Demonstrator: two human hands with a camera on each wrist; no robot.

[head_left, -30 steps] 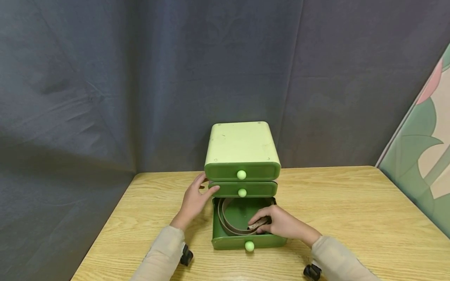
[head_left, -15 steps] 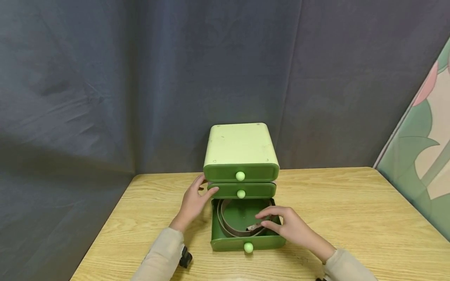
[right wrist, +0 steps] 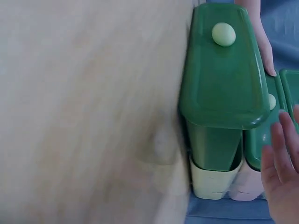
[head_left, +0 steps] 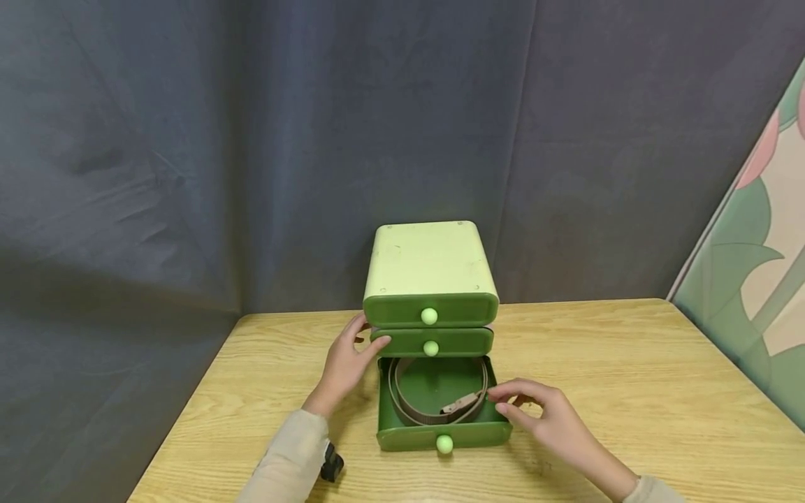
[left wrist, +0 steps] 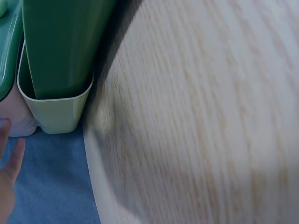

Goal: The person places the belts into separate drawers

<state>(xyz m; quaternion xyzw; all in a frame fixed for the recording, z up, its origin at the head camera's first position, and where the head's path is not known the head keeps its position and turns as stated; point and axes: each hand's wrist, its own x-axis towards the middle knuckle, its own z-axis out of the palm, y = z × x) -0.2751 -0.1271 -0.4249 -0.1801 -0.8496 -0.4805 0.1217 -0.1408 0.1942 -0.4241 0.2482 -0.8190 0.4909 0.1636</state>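
Note:
A small drawer unit with a cream top and green drawer fronts stands on the table. Its bottom drawer is pulled out; the middle drawer and top drawer look closed. Inside the bottom drawer lies a coiled brown belt, its lighter end near the front right. My left hand rests against the unit's left side, thumb on the middle drawer's front edge. Just right of the bottom drawer hovers my right hand, holding nothing, thumb and fingers apart. The right wrist view shows this right hand with extended fingers.
The wooden table extends to both sides of the unit. Behind it hangs a dark grey-blue curtain. A panel with painted leaves stands at the right. A black wrist device sits by the left sleeve.
My right hand has let go of the belt's end and moved right, out over the drawer's right edge. The belt stays coiled in the drawer. My left hand has kept its place.

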